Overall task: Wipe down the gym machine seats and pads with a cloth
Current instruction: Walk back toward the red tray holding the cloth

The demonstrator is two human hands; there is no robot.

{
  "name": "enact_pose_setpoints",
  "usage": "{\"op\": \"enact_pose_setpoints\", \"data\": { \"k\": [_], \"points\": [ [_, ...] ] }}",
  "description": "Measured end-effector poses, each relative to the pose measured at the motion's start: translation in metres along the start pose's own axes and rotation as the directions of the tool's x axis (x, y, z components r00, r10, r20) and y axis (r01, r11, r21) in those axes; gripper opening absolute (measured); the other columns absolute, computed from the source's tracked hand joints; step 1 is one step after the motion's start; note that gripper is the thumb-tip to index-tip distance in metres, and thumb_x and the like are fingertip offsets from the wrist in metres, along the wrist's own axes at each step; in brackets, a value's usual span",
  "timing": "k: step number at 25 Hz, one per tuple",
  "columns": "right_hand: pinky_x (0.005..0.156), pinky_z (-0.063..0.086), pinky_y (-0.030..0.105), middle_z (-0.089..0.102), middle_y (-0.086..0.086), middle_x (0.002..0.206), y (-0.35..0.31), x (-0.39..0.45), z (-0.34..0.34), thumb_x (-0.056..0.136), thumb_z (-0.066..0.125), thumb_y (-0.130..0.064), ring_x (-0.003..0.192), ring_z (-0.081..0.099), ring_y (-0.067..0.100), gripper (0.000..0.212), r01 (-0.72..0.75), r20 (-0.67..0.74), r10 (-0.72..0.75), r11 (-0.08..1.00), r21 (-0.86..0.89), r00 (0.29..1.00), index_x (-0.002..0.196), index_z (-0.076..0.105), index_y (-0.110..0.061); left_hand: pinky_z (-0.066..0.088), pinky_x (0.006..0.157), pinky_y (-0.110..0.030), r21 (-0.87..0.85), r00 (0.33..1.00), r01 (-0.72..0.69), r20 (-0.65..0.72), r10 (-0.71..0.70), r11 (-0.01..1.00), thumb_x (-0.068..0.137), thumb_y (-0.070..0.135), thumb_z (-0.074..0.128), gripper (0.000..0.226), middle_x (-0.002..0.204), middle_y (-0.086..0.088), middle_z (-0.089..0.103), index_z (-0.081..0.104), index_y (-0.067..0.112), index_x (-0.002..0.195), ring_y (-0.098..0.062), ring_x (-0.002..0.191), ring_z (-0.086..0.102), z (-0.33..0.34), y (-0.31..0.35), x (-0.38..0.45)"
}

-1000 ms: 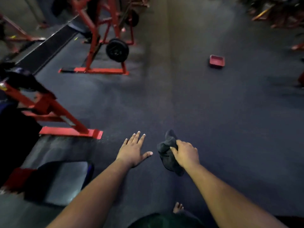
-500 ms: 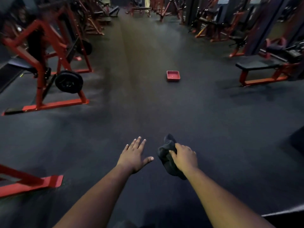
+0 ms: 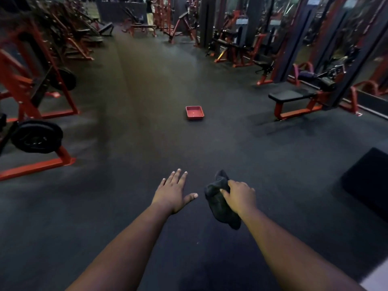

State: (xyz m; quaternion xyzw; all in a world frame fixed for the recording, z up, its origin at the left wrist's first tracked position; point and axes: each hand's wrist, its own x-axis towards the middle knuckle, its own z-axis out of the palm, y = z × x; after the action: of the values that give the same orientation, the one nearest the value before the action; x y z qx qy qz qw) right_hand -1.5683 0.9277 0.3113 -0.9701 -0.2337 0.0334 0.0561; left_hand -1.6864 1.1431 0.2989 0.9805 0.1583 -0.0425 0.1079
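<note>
My right hand (image 3: 241,196) grips a bunched dark grey cloth (image 3: 220,203) that hangs below the fingers, held in the air over the dark rubber floor. To its left my left hand (image 3: 173,192) is stretched forward, palm down, fingers spread, holding nothing. A flat bench with a black pad (image 3: 291,95) on a red frame stands far ahead on the right. A black pad (image 3: 367,181) shows at the right edge, nearer to me. Neither hand touches any pad.
A red tray (image 3: 194,112) lies on the floor straight ahead. A red plate-loaded machine with a black weight disc (image 3: 36,137) stands on the left. More red machines line both sides, with a wide open aisle of floor between them.
The view has lifted and turned right: the red machine and dark pad at lower left left the frame, and the bench and aisle came in. Both hands keep their pose, cloth still gripped.
</note>
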Motion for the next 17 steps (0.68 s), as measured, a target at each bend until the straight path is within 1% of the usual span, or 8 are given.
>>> {"op": "enact_pose_setpoints", "data": {
  "k": [4,8,12,17],
  "points": [
    [0.084,0.043,0.039,0.067,-0.001,0.104,-0.019,0.078,-0.024,0.096,0.049,-0.054,0.105,0.060,0.024,0.033,-0.054,-0.035,0.054,0.998,0.019,0.998,0.105,0.058,-0.024,0.007,0.126,-0.042,0.026,0.999,-0.037,-0.006,0.037,0.999,0.091,0.080,0.029,0.095,0.170,0.002,-0.007,-0.002,0.026,0.162,-0.016,0.156,-0.004,-0.039,-0.030,0.083],
    [0.084,0.043,0.039,0.066,-0.001,0.101,-0.024,0.135,-0.028,0.092,0.054,-0.056,0.104,0.060,0.024,0.032,-0.071,-0.036,0.073,0.996,0.045,0.997,0.102,0.056,-0.025,0.008,0.126,-0.042,0.011,0.999,-0.046,-0.001,0.046,0.999,0.090,0.080,0.030,0.095,0.170,0.002,-0.006,0.000,0.026,0.162,-0.016,0.156,-0.003,-0.051,-0.043,0.142],
    [0.085,0.045,0.040,0.063,-0.003,0.096,-0.025,0.231,-0.020,0.093,0.053,-0.055,0.102,0.060,0.022,0.029,-0.047,-0.010,0.047,0.996,0.073,0.999,0.096,0.051,-0.026,0.009,0.126,-0.043,0.034,0.999,-0.043,0.009,0.043,0.999,0.090,0.080,0.031,0.095,0.170,0.002,-0.006,0.001,0.026,0.162,-0.016,0.156,-0.003,-0.057,-0.056,0.237],
    [0.085,0.047,0.040,0.066,-0.002,0.101,-0.013,0.356,-0.014,0.093,0.053,-0.055,0.102,0.061,0.022,0.031,-0.013,-0.025,0.015,0.997,0.071,1.000,0.102,0.055,-0.025,0.009,0.126,-0.042,0.049,0.999,-0.005,0.032,0.003,0.999,0.089,0.080,0.032,0.095,0.170,0.003,-0.006,0.000,0.028,0.161,-0.015,0.156,-0.003,-0.066,-0.064,0.353]
  ]
}}
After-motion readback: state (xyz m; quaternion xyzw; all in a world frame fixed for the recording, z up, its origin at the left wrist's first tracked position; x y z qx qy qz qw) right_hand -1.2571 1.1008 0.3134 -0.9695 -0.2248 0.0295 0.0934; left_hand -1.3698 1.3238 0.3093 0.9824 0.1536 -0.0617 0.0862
